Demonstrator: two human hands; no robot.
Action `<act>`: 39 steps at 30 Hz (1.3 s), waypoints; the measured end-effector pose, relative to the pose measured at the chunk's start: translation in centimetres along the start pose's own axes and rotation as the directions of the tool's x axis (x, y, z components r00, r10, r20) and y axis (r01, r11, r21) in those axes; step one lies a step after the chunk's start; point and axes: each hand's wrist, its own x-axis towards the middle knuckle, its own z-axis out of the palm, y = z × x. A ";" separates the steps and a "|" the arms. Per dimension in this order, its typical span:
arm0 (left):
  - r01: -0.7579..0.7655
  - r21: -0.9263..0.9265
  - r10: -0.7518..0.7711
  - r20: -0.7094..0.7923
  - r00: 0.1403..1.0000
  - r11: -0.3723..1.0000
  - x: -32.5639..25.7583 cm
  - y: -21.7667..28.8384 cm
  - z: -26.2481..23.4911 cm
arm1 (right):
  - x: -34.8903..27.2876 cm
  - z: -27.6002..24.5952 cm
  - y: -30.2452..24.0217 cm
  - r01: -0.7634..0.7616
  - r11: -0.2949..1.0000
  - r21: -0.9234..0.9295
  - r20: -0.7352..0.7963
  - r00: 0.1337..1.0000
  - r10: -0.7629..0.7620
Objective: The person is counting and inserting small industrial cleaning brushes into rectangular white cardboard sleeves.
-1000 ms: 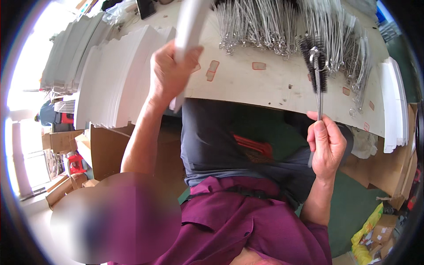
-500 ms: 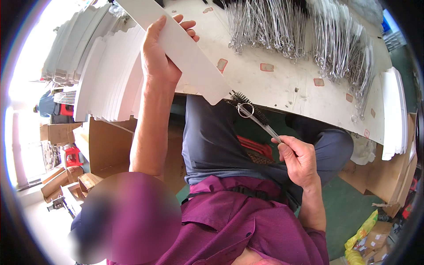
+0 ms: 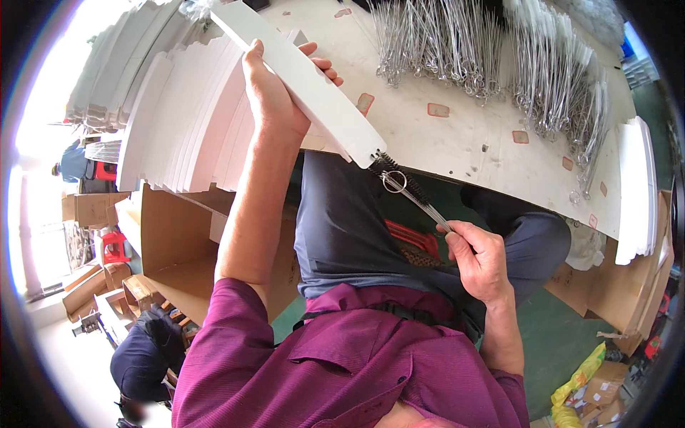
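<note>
My left hand [image 3: 275,96] is closed around a long, narrow white box [image 3: 307,82], which slants down to the right over the table edge. My right hand [image 3: 477,260] pinches the thin wire stems of a small bundle of wire-handled brushes [image 3: 408,189] with black bristles and a metal ring. The bristled tips touch the lower end of the box; whether they reach inside it is hard to tell.
On the table [image 3: 407,132] lie rows of wire brushes [image 3: 442,50] with looped ends. Stacked white flat boxes [image 3: 193,114] stand at the left, more white boxes [image 3: 635,189] at the right edge. A cardboard carton [image 3: 178,250] is below left. Another person [image 3: 146,353] is at lower left.
The white box has turned from looking flat to showing its side and squared shape, and has shifted slightly right. Its lower end now meets the brush tips. The right hand has barely moved.
</note>
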 end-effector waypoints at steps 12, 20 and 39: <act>-0.122 0.069 0.122 -0.003 0.992 0.990 1.2 -1.6 -0.9 | 0.1 0.1 0.9 -0.050 0.998 0.031 -0.014 0.999 0.050; -0.053 0.095 0.072 -0.206 0.976 0.994 1.6 -2.1 -0.3 | -0.4 0.1 1.4 -0.062 0.998 0.029 -0.039 0.997 0.063; 0.029 -0.041 -0.026 0.065 0.998 0.999 2.0 -2.7 -0.6 | -0.5 0.1 0.6 -0.046 0.999 0.016 -0.023 0.999 0.047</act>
